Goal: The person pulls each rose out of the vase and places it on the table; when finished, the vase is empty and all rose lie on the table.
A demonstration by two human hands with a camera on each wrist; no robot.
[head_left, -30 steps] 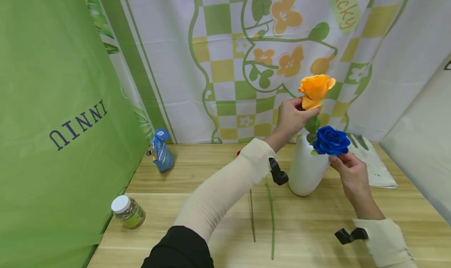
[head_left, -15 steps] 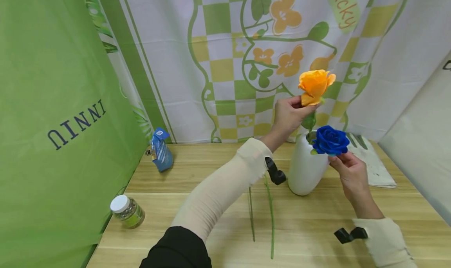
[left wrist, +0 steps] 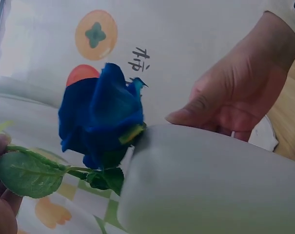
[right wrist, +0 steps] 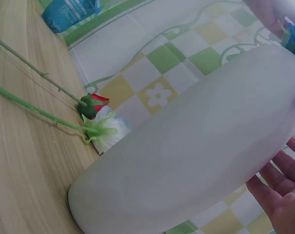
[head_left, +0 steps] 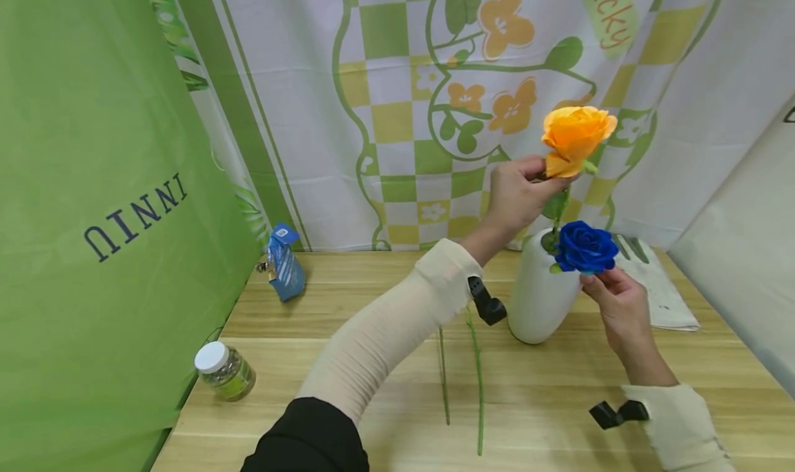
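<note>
My left hand [head_left: 518,192] pinches the orange rose [head_left: 577,137] just below its bloom. Its leafy stem [left wrist: 64,168] runs down into the mouth of the white vase [head_left: 539,299], which stands upright. A blue rose [head_left: 586,246] leans over the rim on the right. Below that bloom, my right hand [head_left: 621,313] holds the vase's upper side. In the right wrist view its curved fingers [right wrist: 279,175] lie along the vase wall. The left wrist view shows the right thumb at the vase's edge, apart from the blue bloom; the other fingertips are partly hidden.
A red rose [right wrist: 92,105] and a white rose [right wrist: 107,130] lie on the wooden table left of the vase. A folded cloth [head_left: 664,292] lies behind it. A lidded jar [head_left: 225,372] and a blue packet [head_left: 286,265] stand at the left. A patterned curtain hangs behind.
My left hand has raised the orange rose somewhat and shifted it to the right, so its bloom sits higher and tilts rightward. The right hand, blue rose and vase have stayed almost still.
</note>
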